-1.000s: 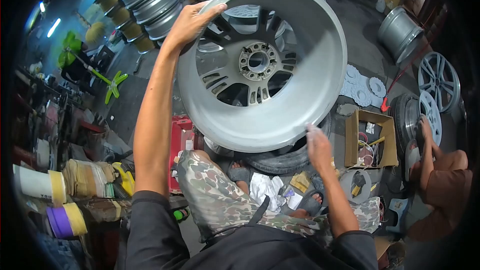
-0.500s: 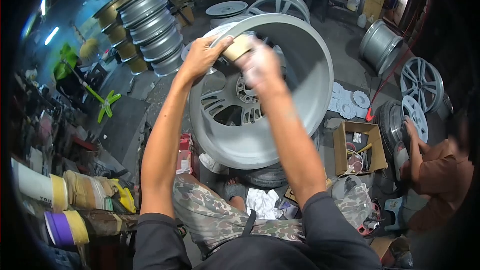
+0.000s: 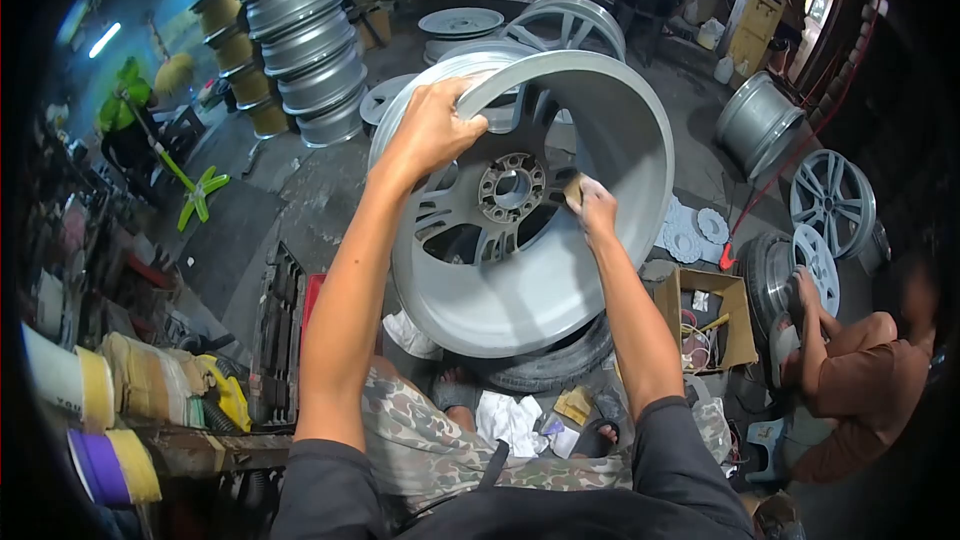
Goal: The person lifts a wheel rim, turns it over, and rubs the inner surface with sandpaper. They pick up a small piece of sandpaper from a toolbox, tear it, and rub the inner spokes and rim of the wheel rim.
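A large grey car wheel rim (image 3: 490, 315) stands tilted in front of me, its hollow side facing me and its spokes and hub at the far end. My left hand (image 3: 438, 128) is closed around the upper left edge of the rim. Inside the barrel, near the spokes on the right, my right hand (image 3: 599, 210) is closed on a small tan piece of sandpaper (image 3: 573, 192). A tyre (image 3: 550, 365) lies beneath the rim, mostly hidden by it.
Stacked silver wheel rims (image 3: 300, 40) stand at the back left. On the right are a cardboard box (image 3: 740, 325) with cables and tools, and a seated person (image 3: 860, 380) touching another wheel. Abrasive rolls (image 3: 115, 465) sit at the lower left. Crumpled white paper (image 3: 510, 422) lies by my feet.
My right hand has moved with the sandpaper from the upper left edge down and right into the barrel. My left hand stays at the edge, its grip now closed over it.
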Demonstrator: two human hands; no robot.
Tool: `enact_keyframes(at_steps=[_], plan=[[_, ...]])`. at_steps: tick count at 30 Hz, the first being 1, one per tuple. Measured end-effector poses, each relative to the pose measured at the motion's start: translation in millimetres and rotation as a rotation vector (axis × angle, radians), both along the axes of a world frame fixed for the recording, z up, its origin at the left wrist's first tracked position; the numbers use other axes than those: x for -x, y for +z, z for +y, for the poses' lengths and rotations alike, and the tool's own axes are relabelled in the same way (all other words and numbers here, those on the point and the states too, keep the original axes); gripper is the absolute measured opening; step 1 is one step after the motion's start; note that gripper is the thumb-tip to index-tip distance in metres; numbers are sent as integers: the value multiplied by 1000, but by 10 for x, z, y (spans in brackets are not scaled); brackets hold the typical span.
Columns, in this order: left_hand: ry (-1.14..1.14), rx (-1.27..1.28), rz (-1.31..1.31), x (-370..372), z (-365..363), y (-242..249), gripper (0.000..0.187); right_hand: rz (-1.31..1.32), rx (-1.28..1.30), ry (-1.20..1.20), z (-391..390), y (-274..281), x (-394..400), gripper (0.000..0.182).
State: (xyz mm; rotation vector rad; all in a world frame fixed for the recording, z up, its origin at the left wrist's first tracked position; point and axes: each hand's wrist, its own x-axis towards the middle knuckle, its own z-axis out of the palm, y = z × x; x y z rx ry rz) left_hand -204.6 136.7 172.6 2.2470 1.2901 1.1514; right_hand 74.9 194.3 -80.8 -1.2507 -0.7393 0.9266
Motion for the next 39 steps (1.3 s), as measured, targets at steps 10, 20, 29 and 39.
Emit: enact_keyframes(at_steps=[10,20,29,39], plan=[[-44,-174,-63,-2,45,-44,48,-998,-457,-67,500,138,1015,24],[-38,-72,-74,4,-3,-60,50,-1738,-717,584,473,546,947,24],[-70,-174,-111,-31,34,-99,50,-453,13,127,90,-880,306,26],[-82,-166,-87,1,0,-96,52,-1080,-395,177,-65,246,442,33]])
